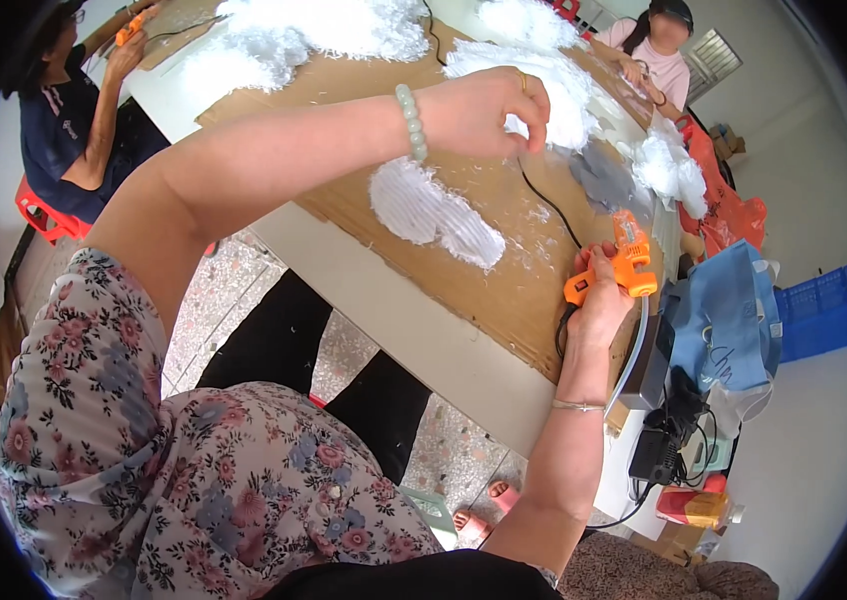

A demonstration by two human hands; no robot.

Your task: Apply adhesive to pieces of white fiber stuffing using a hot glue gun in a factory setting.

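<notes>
"What lies furthest left?"

"The pad [434,215], white and ribbed, on the cardboard [534,320]. Measure everything from it."

"And the left hand [489,112]?"

"Beyond the pad, a little to its right. The fingers curl with the thumb near their tips; whether anything sits between them, I can't tell. Past the hand is the white pile [574,95]."

"What could go wrong?"

"Right of the pad, the cord [550,199] slants between the hands. A sleeve or finger could snag it, and a tug might jerk the gun [627,262]. If the gun is hot, swinging it toward the pad could burn the left hand or drip glue on the fibres."

"Where's the gun?"

"Right of the pad and apart from it, with the right hand [599,295] wrapped firmly around its grip."

"Which way does it point?"

"Away from the wearer, I judge, since the stick [634,345] trails from its near end. The barrel's long axis runs near to far; the pad's runs aslant, its near end toward the gun's side. The nozzle tip isn't clear."
</notes>
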